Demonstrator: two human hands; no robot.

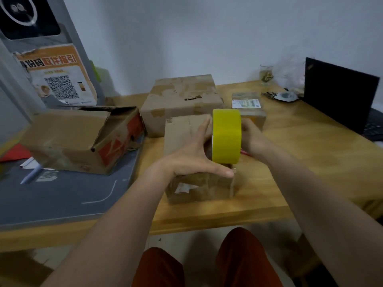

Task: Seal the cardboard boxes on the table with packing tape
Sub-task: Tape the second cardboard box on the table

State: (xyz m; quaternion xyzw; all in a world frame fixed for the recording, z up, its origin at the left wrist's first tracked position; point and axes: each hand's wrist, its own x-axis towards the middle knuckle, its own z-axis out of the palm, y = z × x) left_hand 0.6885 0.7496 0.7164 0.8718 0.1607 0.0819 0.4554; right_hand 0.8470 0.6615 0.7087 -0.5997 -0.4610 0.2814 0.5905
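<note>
Knees in red trousers [207, 264] at 6 o'clock, under desk [300, 162] edge. Small cardboard box [186, 137] centre desk. Left hand [192, 156] flat on box top, fingers straight, pressing flaps. Right hand [250, 137] at 3 o'clock of box, fingers curled round yellow tape roll [226, 136] standing on edge atop box. Box likely light, flaps springy: hold down at seam. Roll stiff, grip by sides.

From my remote seat, the wide yellow tape roll [226, 136] hides my right hand's [251, 137] fingers and part of the small brown cardboard box [186, 129]. The black laptop [339, 94] runs past the right edge; the orange QR poster's [56, 77] small print blurs.
</note>
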